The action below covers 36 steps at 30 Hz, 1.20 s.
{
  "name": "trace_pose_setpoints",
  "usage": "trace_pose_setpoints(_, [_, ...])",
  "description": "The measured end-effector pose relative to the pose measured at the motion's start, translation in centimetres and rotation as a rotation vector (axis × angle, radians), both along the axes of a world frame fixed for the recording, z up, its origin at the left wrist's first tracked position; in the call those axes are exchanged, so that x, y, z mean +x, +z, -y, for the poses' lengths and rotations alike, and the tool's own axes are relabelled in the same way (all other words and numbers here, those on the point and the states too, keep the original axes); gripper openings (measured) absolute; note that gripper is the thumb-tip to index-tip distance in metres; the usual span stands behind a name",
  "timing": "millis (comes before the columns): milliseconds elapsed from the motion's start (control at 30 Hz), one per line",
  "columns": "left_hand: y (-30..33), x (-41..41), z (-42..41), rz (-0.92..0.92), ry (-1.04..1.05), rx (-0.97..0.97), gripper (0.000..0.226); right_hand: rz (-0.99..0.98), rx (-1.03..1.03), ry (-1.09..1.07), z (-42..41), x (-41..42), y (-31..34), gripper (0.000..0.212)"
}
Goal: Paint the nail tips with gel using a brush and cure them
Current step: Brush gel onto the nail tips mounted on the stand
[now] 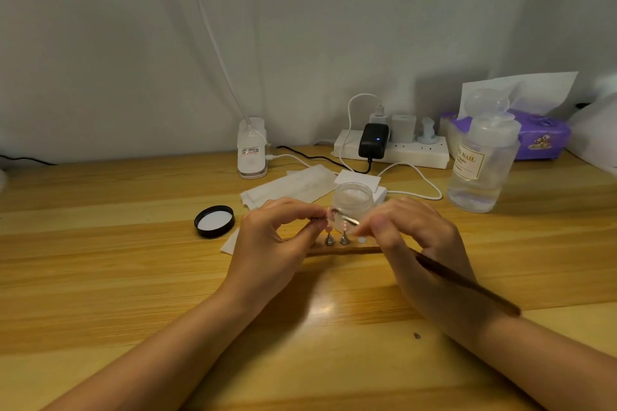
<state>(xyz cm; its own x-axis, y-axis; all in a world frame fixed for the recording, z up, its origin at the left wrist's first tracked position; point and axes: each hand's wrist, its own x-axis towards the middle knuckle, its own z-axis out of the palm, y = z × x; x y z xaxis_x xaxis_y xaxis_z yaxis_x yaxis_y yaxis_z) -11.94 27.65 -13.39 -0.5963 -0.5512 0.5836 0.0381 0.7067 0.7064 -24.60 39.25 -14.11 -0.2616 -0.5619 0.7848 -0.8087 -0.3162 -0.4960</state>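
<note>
Holding a pink nail tip [329, 214] on its small metal stand, left hand [277, 243] fingers curled and pinching it just above the wooden holder [344, 248] on the table [133, 277]. Gripping the brush [467, 284] in the right hand [420, 243], fingers closed round it, long handle running back to the right over the wrist, bristle end pointing left toward the tip, apparently just touching it. Working directly in front of the open gel jar [353, 202].

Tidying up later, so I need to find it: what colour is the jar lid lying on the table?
Black with a white liner inside, lid in the head view.
</note>
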Motion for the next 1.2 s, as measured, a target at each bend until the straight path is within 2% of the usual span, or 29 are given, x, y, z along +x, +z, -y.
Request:
trace_pose_setpoints(367, [0.11, 0.07, -0.12, 0.003, 0.007, 0.022, 0.029, -0.035, 0.006, -0.021, 0.16, 0.04, 0.03, 0.032])
trace_pose_setpoints(533, [0.21, 0.09, -0.20, 0.009, 0.012, 0.017, 0.031, -0.021, -0.029, 0.015, -0.04, 0.05, -0.11, 0.041])
trace_pose_setpoints(700, [0.18, 0.09, -0.21, -0.002, 0.014, 0.014, 0.031, -0.012, 0.023, -0.025, 0.19, 0.06, 0.03, 0.033])
trace_pose_setpoints(867, [0.15, 0.07, -0.16, -0.009, 0.016, 0.010, 0.029, 0.018, -0.026, 0.026, -0.08, 0.09, -0.11, 0.036])
trace_pose_setpoints(1033, [-0.06, -0.03, -0.12, -0.034, 0.013, 0.004, 0.023, 0.037, 0.052, -0.007, 0.15, 0.20, 0.18, 0.030])
trace_pose_setpoints(1200, [-0.12, -0.10, -0.03, -0.030, 0.026, 0.016, 0.024, 0.017, 0.021, 0.038, -0.09, 0.32, 0.07, 0.031])
